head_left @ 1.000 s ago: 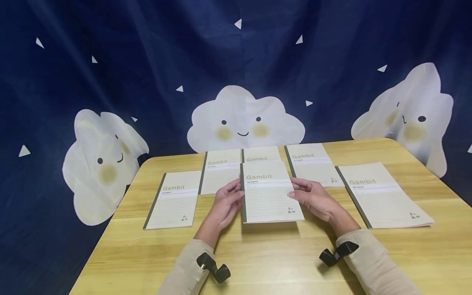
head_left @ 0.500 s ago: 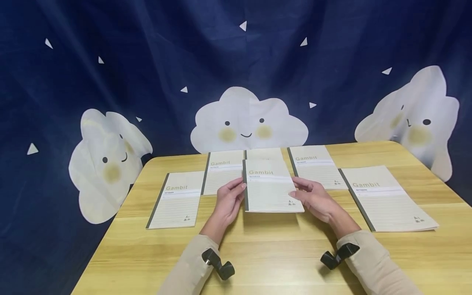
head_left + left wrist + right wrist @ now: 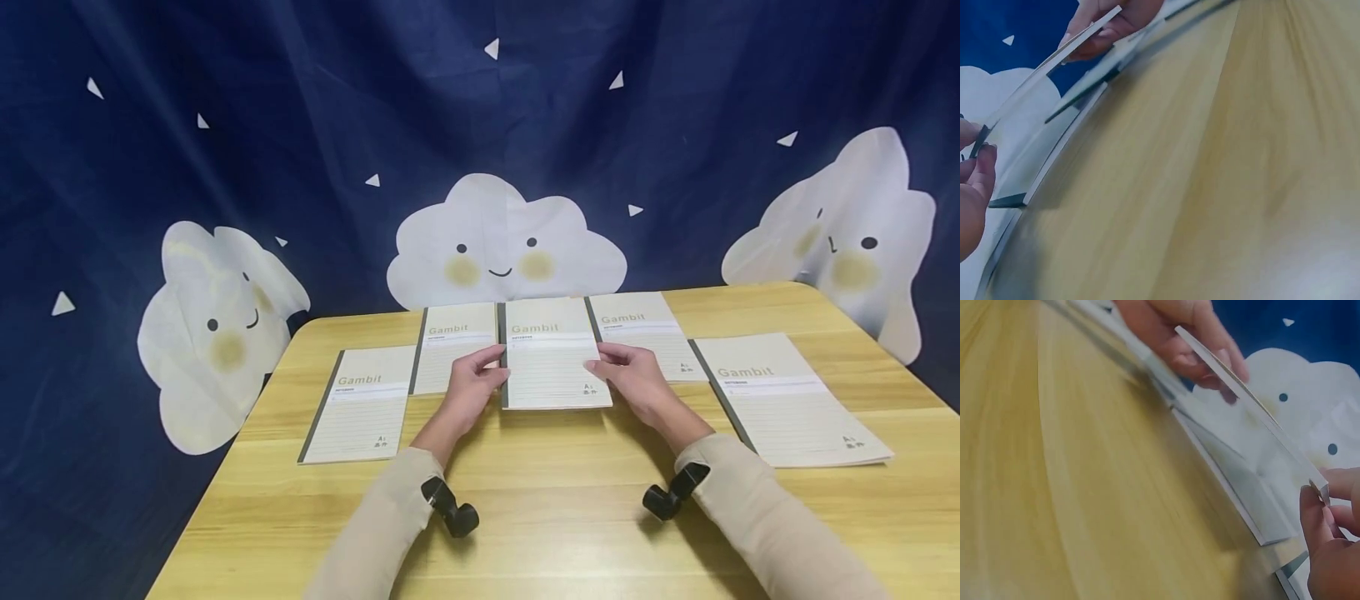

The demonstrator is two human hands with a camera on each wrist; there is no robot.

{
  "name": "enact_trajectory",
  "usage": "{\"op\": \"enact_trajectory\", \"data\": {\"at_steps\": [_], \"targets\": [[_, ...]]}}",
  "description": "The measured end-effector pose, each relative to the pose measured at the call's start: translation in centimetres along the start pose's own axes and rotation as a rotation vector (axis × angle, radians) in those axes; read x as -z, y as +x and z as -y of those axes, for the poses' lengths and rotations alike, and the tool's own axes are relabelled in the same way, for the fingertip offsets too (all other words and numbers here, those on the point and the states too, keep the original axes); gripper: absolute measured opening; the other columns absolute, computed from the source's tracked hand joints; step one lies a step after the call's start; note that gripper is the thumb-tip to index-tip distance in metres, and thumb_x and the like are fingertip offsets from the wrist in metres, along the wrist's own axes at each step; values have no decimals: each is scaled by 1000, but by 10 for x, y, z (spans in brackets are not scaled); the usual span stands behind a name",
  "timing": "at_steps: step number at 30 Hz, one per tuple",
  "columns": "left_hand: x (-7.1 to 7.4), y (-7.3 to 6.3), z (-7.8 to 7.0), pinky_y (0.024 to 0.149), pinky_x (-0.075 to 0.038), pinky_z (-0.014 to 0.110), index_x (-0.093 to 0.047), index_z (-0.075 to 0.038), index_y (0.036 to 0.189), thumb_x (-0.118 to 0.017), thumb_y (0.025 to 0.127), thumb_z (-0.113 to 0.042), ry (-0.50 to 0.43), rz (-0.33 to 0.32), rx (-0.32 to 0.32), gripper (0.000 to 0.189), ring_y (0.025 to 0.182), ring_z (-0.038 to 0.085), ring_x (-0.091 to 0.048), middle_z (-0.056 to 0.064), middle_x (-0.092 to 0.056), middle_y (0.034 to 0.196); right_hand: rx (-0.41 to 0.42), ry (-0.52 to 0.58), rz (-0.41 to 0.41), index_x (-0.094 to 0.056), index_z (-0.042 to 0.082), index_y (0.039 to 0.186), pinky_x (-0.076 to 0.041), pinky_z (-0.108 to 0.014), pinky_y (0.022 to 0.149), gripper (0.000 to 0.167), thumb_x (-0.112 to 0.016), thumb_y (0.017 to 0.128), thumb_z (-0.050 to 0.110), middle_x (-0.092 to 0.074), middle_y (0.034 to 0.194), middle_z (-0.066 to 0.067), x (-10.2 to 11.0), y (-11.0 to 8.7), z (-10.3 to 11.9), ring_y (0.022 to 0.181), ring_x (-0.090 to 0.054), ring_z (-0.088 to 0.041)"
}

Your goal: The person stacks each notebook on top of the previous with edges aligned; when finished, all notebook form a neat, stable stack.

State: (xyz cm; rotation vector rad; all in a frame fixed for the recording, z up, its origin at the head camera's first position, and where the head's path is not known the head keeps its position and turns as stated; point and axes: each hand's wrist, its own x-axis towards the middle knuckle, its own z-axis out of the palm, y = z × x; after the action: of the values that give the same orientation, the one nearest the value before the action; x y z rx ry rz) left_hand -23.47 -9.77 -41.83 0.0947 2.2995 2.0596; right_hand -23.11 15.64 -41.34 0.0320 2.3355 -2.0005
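A cream notebook with a dark spine and "Gambit" on its cover (image 3: 555,358) is held between both hands above the table. My left hand (image 3: 474,382) pinches its spine side, thumb on top and fingers beneath. On the opposite edge, my right hand (image 3: 636,377) pinches it the same way. Both wrist views show the held notebook (image 3: 1054,59) edge-on, tilted and raised off the tabletop, with a gap to the notebooks below (image 3: 1229,475). In the head view it covers nearly all of the back-middle notebook.
Matching notebooks lie flat around it: front left (image 3: 360,408), back left (image 3: 450,350), back right (image 3: 645,333) and far right (image 3: 795,404). The wooden table (image 3: 540,517) ends at a dark blue curtain (image 3: 330,100) with cloud prints.
Both hands have carried the notebook farther back, away from the body, so that it now hides almost all of the back-middle notebook. The other notebooks stay in place.
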Motion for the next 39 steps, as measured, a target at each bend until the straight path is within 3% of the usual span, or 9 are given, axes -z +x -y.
{"op": "enact_trajectory", "data": {"at_steps": [3,7,14,20,24,28,33,36,39], "targets": [[1,6,-1,70,-54,23,-58,-9,128,-66,83,-2,86,31,0,46,88,14,-62,11,-60,124,11,-47,-12,-49,-9,130,-49,-16,64,56,-69,84,15,-58,96,-4,-1,6,1,77,-54,-5],[3,12,-4,72,-54,24,-57,-11,130,-72,81,-9,210,90,-9,52,93,16,-60,11,-59,124,18,-118,-5,-49,-8,131,-48,-15,67,55,-67,86,19,-60,107,-12,-2,15,4,84,-54,-8],[8,22,-11,86,-49,35,-45,-16,140,-82,71,-35,510,249,-31,81,106,24,-55,12,-56,126,-10,-232,31,-45,-2,137,-45,-19,70,54,-61,91,20,-56,115,-18,-4,30,5,81,-53,-10],[8,28,-7,106,-36,43,-40,-18,144,-84,65,-45,755,338,-81,95,127,26,-37,4,-42,145,37,-357,109,-39,-5,140,-48,-38,93,60,-63,90,19,-48,134,-24,-5,33,1,117,-51,-32],[7,32,-2,106,-35,48,-40,-20,144,-83,66,-45,840,331,-90,93,127,30,-33,5,-40,147,157,-489,132,-55,-8,108,-48,-34,69,35,-65,89,18,-55,86,-18,-8,33,-2,77,-54,-28],[5,34,-2,103,-34,53,-40,-21,144,-81,66,-47,902,325,-85,92,126,33,-35,8,-40,146,242,-593,126,-37,-3,77,-29,-27,54,38,-66,87,18,-28,61,-2,-13,33,-2,55,-29,-17],[2,35,-6,97,-35,52,-40,-20,144,-80,67,-48,953,326,-75,92,116,30,-39,7,-43,144,219,-696,121,-49,-5,88,-39,-32,58,32,-66,87,22,-45,68,-10,-18,33,1,63,-43,-22],[0,37,-8,97,-33,53,-39,-21,144,-79,68,-48,995,325,-66,90,115,30,-38,8,-42,145,207,-740,128,-54,-8,114,-49,-42,80,42,-64,88,23,-60,99,-24,-20,33,4,92,-58,-34],[-1,38,-10,98,-31,55,-38,-22,145,-77,71,-45,1020,329,-54,87,118,31,-37,9,-40,145,201,-768,133,-49,-9,128,-44,-49,96,54,-63,88,23,-57,121,-28,-23,35,6,113,-54,-38]]}}
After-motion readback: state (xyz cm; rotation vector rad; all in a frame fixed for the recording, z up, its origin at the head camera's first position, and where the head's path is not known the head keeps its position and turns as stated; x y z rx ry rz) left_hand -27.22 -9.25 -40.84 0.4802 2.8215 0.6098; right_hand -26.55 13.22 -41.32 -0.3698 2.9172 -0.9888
